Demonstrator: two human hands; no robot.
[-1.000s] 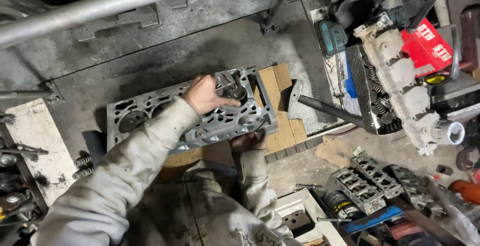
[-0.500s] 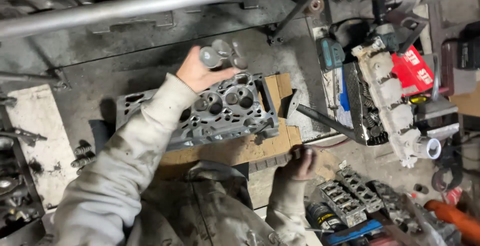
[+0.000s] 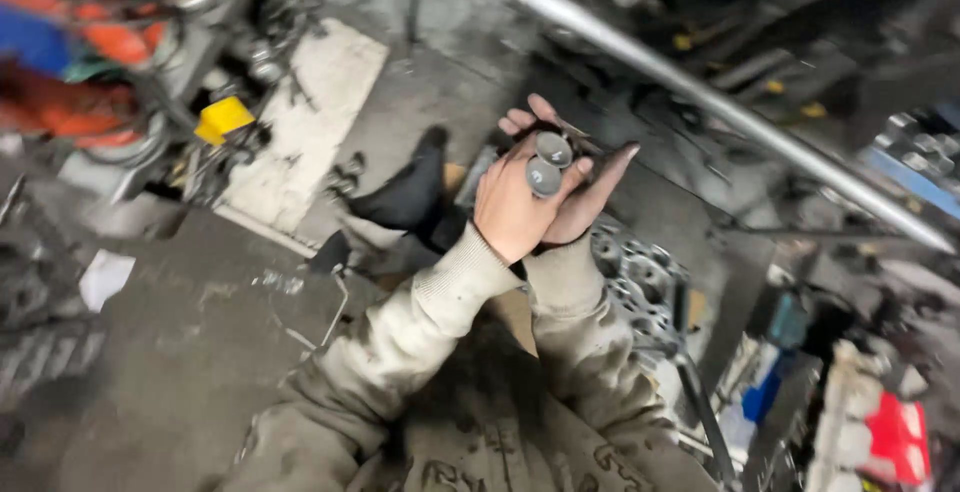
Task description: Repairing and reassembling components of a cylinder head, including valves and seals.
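Note:
My left hand [image 3: 508,210] is closed around two engine valves [image 3: 546,163], their round grey heads facing up at me. My right hand [image 3: 592,190] lies flat and open against them from the far side, fingers stretched out, and thin valve stems seem to cross its palm. Both hands are raised above a grey cylinder head [image 3: 640,282] that lies on the floor just below and to the right of them. My dirty beige sleeves [image 3: 440,302] fill the lower middle of the view.
A long steel pipe [image 3: 700,102] runs diagonally across the upper right. A black shoe [image 3: 410,192] rests left of the hands, near a white board [image 3: 310,122] and a yellow object [image 3: 222,117]. Engine parts and a red box [image 3: 900,442] crowd the lower right.
My left hand lifted the valves off the cylinder head and raised them. My right hand came up from the floor to meet it. The view swung round to the left.

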